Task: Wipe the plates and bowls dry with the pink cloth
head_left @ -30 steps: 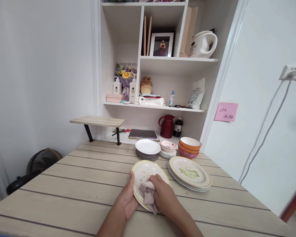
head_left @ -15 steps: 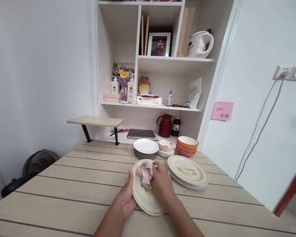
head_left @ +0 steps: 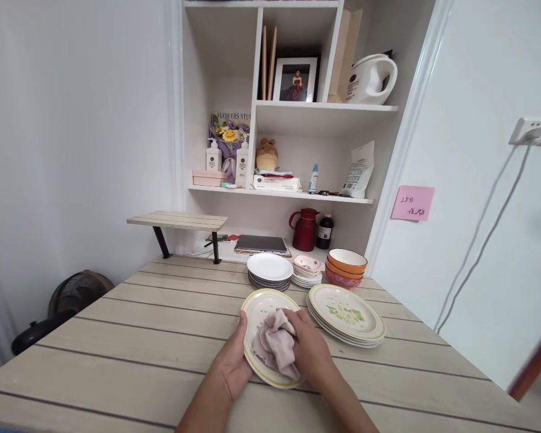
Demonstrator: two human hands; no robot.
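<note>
A cream plate (head_left: 258, 305) with a yellow rim is tilted up toward me above the table's near half. My left hand (head_left: 234, 362) grips its left edge, thumb on the front and the other fingers behind it. In my right hand (head_left: 310, 347) is a crumpled pale pink cloth (head_left: 277, 343), pressed on the face of the plate. The cloth covers most of the green pattern there. Just right of my right hand lies a stack of matching plates (head_left: 346, 313), the top one with a green leaf print.
Behind the held plate stand a stack of white-topped plates (head_left: 270, 267), small pink dishes (head_left: 307, 264) on little plates, and orange bowls (head_left: 347, 261). Farther back are a red jug (head_left: 305, 230), a dark bottle (head_left: 324, 232) and a laptop (head_left: 261, 243). A small raised shelf (head_left: 178, 221) stands at the left.
My right hand has moved the cloth down and rightward across the plate, from its upper part to its middle and lower right. My left hand keeps its hold. The view has shifted slightly.
</note>
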